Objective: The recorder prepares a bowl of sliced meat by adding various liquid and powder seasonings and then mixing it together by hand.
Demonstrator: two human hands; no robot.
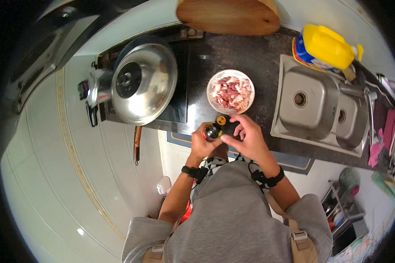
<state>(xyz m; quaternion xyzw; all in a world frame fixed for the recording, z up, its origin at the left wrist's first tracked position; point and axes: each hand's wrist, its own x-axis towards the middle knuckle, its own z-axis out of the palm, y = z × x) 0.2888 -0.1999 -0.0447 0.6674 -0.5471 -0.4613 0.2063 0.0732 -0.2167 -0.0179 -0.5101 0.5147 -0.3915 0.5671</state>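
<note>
In my left hand (202, 142) is a dark sauce bottle (212, 132), gripped around its body near the counter's front edge. Its yellow flip cap (221, 120) stands on the side toward the bowl. My right hand (248, 138) is beside the bottle with fingers apart and curved; its thumb tip comes close to the bottle, and whether they touch I cannot tell. Just beyond both hands, a white patterned bowl (211, 104) sits on the dark countertop (197, 77). Pieces of raw meat (232, 92), red with pale fat, fill it.
Left, a pan with a domed metal lid (151, 88) covers part of the black cooktop (179, 108); its wooden handle (137, 143) juts past the counter. A double steel sink (302, 82) lies right, below a yellow jug (329, 46). A wooden cutting board (227, 16) leans at the back.
</note>
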